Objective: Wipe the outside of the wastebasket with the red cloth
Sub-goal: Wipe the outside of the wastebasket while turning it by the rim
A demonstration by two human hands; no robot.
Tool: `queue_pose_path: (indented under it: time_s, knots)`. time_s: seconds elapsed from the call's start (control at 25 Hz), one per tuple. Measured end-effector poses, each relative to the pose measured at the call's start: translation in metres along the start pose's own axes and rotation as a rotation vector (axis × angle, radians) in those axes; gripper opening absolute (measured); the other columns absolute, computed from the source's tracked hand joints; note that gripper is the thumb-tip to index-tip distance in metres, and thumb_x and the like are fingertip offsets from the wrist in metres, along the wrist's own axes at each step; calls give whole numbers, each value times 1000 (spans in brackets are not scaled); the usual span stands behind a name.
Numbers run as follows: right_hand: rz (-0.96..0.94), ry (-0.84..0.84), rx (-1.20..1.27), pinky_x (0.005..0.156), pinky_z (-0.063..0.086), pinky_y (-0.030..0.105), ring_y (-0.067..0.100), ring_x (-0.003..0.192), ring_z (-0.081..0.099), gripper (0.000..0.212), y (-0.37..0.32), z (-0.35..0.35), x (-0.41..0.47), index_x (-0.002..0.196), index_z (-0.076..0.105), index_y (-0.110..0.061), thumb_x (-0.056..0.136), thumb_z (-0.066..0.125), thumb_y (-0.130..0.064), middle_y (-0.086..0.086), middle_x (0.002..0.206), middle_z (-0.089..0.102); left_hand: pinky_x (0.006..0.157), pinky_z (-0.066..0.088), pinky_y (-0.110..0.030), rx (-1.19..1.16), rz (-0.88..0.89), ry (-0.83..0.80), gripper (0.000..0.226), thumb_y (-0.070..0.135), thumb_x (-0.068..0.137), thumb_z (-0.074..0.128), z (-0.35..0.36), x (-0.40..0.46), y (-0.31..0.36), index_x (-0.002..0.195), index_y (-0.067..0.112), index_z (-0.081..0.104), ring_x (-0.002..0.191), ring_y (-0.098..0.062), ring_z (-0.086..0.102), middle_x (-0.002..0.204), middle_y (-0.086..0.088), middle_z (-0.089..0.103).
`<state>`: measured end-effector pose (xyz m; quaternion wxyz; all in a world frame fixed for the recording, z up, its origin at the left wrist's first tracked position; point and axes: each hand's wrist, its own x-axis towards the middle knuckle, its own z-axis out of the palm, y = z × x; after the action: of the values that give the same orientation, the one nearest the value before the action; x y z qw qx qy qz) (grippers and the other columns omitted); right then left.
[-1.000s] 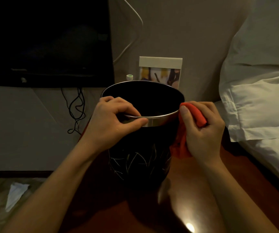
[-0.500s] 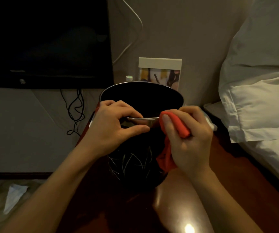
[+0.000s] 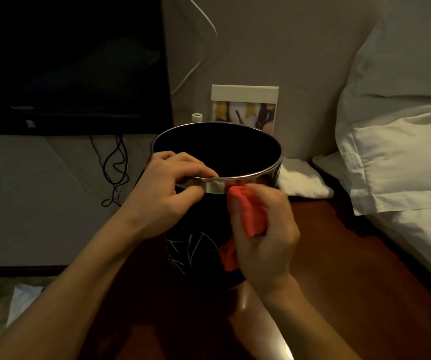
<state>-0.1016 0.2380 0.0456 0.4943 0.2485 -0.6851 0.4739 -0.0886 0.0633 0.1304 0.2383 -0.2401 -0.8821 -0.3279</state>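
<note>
A black wastebasket (image 3: pixel 196 250) with a silver rim and pale line patterns stands upright on a dark red wooden table (image 3: pixel 339 268). My left hand (image 3: pixel 167 190) grips the rim at its near left, fingers curled over the edge and thumb outside. My right hand (image 3: pixel 263 229) holds the bunched red cloth (image 3: pixel 250 216) and presses it against the near side of the basket just below the rim. A loose end of the cloth hangs down beside the basket wall.
White pillows (image 3: pixel 396 152) lie at the right. A dark television (image 3: pixel 66 63) hangs at the upper left, with cables (image 3: pixel 115 167) below it. A framed picture (image 3: pixel 244 107) and a small white bottle cap (image 3: pixel 197 117) stand behind the basket. Crumpled paper (image 3: pixel 24 300) lies on the floor.
My right hand has carried the red cloth from the basket's right side round to its near front, leftward toward my left hand. The left hand has kept its hold on the rim.
</note>
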Motion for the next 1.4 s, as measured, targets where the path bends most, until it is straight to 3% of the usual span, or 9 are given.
queue_pose_path:
  time_s: [0.16, 0.36, 0.56, 0.76, 0.92, 1.12, 1.32, 1.4]
  knots:
    - [172, 173, -35, 86, 38, 7, 8, 91, 56, 15, 3, -8, 10, 99, 67, 3, 93, 68, -10, 15, 95, 66, 101, 19, -10, 25, 0, 23, 26, 41, 72, 45, 2, 1, -1, 92, 52, 56, 105, 3, 50, 102, 23, 60]
    - [28, 26, 0, 83, 43, 9, 3, 93, 55, 23, -10, 6, 0, 102, 72, 4, 89, 70, -15, 14, 100, 65, 103, 21, -13, 36, 19, 58, 26, 36, 71, 48, 4, 2, -3, 91, 48, 60, 103, 2, 55, 101, 20, 64]
    - [133, 174, -94, 84, 39, 5, 4, 87, 55, 17, -2, -6, 9, 96, 72, 3, 90, 70, -13, 13, 92, 66, 104, 21, -16, 22, 18, 74, 25, 37, 71, 49, 4, 3, -3, 91, 47, 60, 104, 3, 55, 102, 19, 64]
    - [68, 81, -45, 80, 44, 10, 4, 86, 57, 17, -7, 2, 5, 96, 73, 1, 88, 76, -14, 10, 93, 67, 104, 23, -19, 9, 23, 79, 25, 36, 71, 48, 4, 3, -5, 89, 48, 60, 103, 3, 56, 100, 21, 64]
    - [134, 161, -97, 80, 38, 5, 4, 82, 55, 18, -4, -7, 8, 92, 73, 2, 89, 72, -16, 11, 88, 66, 104, 21, -16, 1, 18, 68, 25, 37, 71, 47, 4, 3, -3, 89, 48, 60, 104, 5, 54, 100, 22, 63]
    - [47, 32, -39, 80, 44, 10, 3, 87, 57, 17, -8, 2, 2, 97, 74, 1, 88, 77, -13, 9, 94, 67, 104, 25, -21, 4, 18, 98, 26, 33, 70, 49, 4, 2, -6, 88, 39, 66, 102, 2, 58, 99, 17, 67]
    - [316, 166, -113, 81, 39, 6, 3, 82, 56, 11, 24, -24, 15, 96, 72, -7, 91, 73, -17, 5, 92, 67, 105, 26, -21, -38, 28, 98, 26, 31, 71, 48, 3, 2, -4, 88, 40, 65, 103, 2, 58, 100, 18, 66]
    - [362, 190, -109, 81, 40, 9, -1, 83, 58, 7, 31, -29, 17, 95, 72, -11, 91, 72, -17, 1, 90, 66, 107, 28, -30, -71, 41, 101, 25, 29, 71, 49, 1, 2, -8, 82, 40, 68, 103, -1, 59, 97, 17, 68]
